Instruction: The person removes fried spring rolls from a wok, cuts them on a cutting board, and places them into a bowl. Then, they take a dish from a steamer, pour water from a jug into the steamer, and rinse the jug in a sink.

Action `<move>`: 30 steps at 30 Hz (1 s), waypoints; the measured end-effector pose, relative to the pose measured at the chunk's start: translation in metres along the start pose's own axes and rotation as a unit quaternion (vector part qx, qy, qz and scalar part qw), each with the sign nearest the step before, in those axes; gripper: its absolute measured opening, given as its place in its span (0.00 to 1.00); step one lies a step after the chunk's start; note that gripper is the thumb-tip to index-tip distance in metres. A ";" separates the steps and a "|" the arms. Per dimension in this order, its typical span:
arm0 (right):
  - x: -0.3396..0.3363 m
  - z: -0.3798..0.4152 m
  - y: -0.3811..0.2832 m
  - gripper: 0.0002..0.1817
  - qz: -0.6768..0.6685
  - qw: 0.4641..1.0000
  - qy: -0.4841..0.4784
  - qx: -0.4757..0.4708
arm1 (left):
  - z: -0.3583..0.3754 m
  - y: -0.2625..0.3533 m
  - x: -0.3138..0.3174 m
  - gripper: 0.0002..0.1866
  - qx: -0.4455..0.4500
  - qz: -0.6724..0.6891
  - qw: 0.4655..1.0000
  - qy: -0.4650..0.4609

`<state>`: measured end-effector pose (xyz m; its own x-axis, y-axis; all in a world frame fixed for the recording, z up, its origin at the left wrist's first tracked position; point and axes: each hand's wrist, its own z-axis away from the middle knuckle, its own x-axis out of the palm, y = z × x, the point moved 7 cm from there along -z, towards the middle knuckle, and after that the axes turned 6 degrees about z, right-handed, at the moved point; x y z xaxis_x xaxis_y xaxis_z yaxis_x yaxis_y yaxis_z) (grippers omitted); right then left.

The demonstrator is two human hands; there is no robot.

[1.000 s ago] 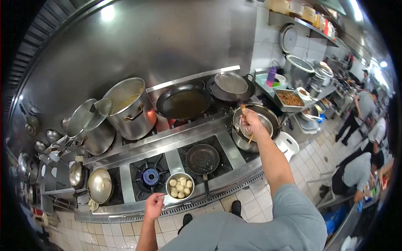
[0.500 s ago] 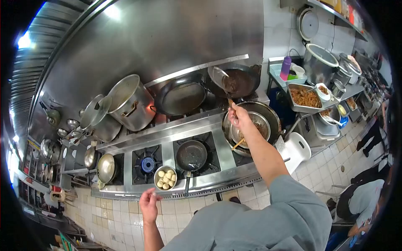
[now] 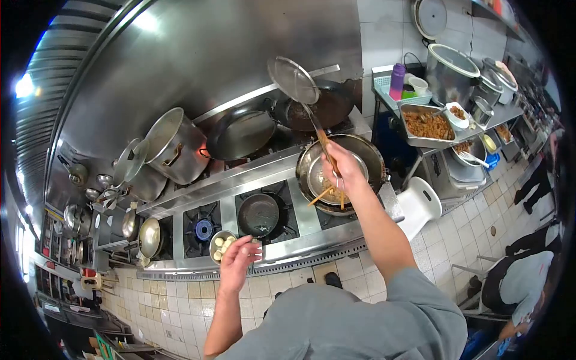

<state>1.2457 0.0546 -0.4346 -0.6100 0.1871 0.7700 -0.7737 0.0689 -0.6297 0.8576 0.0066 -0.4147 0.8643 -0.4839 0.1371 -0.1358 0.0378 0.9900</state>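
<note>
My right hand (image 3: 343,169) is shut on the wooden handle of a round mesh skimmer (image 3: 293,80), which is lifted up and tilted above the dark rear wok (image 3: 329,109). The hand hovers over a large steel wok (image 3: 373,157) with a metal bowl inside; wooden chopsticks (image 3: 321,195) poke out beneath the hand. My left hand (image 3: 240,259), fingers spread, is at the stove's front edge right beside a small metal bowl of pale round balls (image 3: 219,244); I cannot tell whether it touches the rim.
A small black frying pan (image 3: 259,214), a lit blue burner (image 3: 204,229), another wok (image 3: 240,133) and tall stock pots (image 3: 171,144) crowd the stove. A tray of fried food (image 3: 427,126) and a white stool (image 3: 420,204) are to the right. A person (image 3: 516,282) crouches at lower right.
The skimmer has risen from the rear wok and now tilts high above it. My left hand moved from below the stove edge up to the bowl of balls.
</note>
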 end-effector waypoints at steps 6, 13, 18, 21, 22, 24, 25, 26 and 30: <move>-0.014 0.126 0.055 0.22 0.273 0.942 0.166 -0.101 | -0.033 -0.076 0.138 0.32 -0.271 0.219 0.929 -0.124; -0.018 0.206 0.116 0.19 0.408 0.846 0.134 -0.317 | -0.036 -0.126 0.212 0.23 -0.283 0.232 0.911 -0.192; -0.163 0.241 0.113 0.16 0.354 0.919 -0.034 0.170 | -0.024 -0.108 0.196 0.26 -0.316 0.249 0.905 -0.138; -0.321 0.237 0.133 0.21 0.669 0.710 0.125 0.181 | -0.019 -0.106 0.175 0.26 -0.300 0.216 0.917 -0.151; -0.361 0.233 0.148 0.24 0.801 0.576 0.146 0.074 | -0.018 -0.103 0.167 0.26 -0.305 0.214 0.917 -0.142; -0.377 0.234 0.159 0.29 0.662 0.680 0.315 0.000 | -0.015 -0.084 0.156 0.27 -0.299 0.184 0.928 -0.126; -0.391 0.225 0.181 0.31 0.641 0.694 0.327 0.024 | -0.012 -0.079 0.148 0.27 -0.292 0.190 0.931 -0.110; -0.406 0.220 0.204 0.33 0.617 0.707 0.340 0.052 | -0.009 -0.077 0.138 0.26 -0.289 0.174 0.938 -0.084; -0.395 0.193 0.247 0.34 0.574 0.728 0.365 0.085 | 0.002 -0.058 0.119 0.22 -0.261 0.145 0.953 -0.058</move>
<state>1.2627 -0.1910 -0.8746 -0.6657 0.5013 -0.5528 0.1263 -0.6544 -0.7455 0.9678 -0.0547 -0.4557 0.7643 -0.4790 0.4317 -0.0744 0.5995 0.7969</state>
